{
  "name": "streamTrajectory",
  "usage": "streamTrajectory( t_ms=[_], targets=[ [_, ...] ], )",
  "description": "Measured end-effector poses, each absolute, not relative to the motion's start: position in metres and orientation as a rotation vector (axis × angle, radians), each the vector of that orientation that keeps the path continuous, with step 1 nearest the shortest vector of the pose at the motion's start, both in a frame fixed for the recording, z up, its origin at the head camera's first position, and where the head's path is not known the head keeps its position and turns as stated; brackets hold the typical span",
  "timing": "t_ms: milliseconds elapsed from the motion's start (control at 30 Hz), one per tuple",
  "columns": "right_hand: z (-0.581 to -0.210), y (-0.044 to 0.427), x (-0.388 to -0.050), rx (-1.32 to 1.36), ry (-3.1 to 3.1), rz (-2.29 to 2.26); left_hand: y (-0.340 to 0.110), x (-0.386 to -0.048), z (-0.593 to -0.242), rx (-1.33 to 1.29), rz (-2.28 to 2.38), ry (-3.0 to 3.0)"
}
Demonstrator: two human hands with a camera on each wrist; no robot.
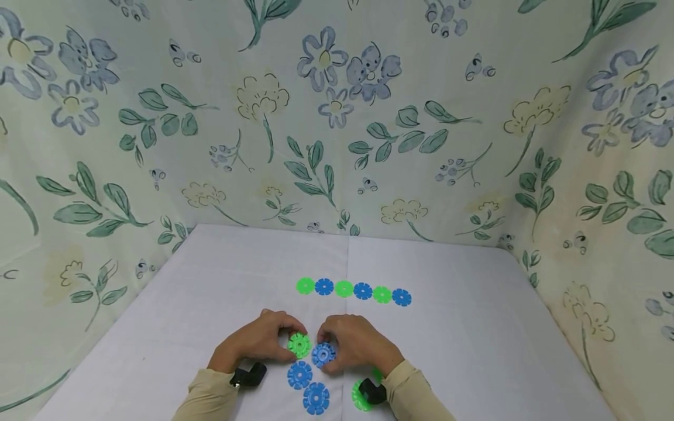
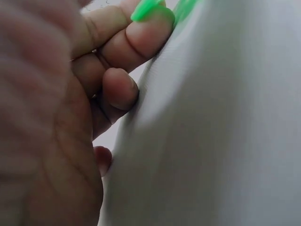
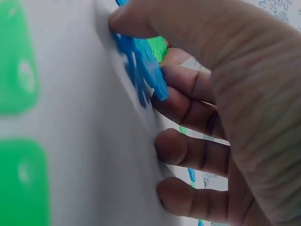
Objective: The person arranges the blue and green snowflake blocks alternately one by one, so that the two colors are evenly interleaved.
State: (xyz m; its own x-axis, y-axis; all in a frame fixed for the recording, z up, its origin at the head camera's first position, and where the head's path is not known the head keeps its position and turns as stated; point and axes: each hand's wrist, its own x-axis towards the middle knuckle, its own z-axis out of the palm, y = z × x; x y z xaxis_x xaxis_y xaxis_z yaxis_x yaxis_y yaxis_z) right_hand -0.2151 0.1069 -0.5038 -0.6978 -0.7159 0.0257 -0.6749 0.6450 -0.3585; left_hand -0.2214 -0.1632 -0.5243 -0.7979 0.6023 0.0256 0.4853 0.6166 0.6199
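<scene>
My left hand (image 1: 260,338) pinches a green notched plastic disc (image 1: 299,345) between thumb and fingers, low over the white table. Its rim shows as a green sliver (image 2: 146,8) at the fingertips in the left wrist view. Just to the right, my right hand (image 1: 359,342) grips a blue notched disc (image 1: 323,355) by its edge. In the right wrist view this blue disc (image 3: 141,66) is tilted against the cloth, thumb on one side and fingers on the other. A small gap separates the two discs. Two more blue discs, one nearer (image 1: 316,398) and one farther (image 1: 299,374), lie below the hands.
Beyond the hands, a row of alternating green (image 1: 344,289) and blue discs (image 1: 363,291) lies on the white cloth (image 1: 463,327). Green discs (image 1: 360,399) sit partly hidden under my right wrist. A floral curtain (image 1: 337,128) surrounds the table.
</scene>
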Motion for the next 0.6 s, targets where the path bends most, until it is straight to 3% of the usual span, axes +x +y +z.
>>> streamTrajectory(
  t_ms=[600],
  targets=[
    [-0.5, 0.109, -0.217, -1.054, 2.872, -0.464, -0.171, -0.227, -0.531, 0.821, 1.237, 2.737]
  ],
)
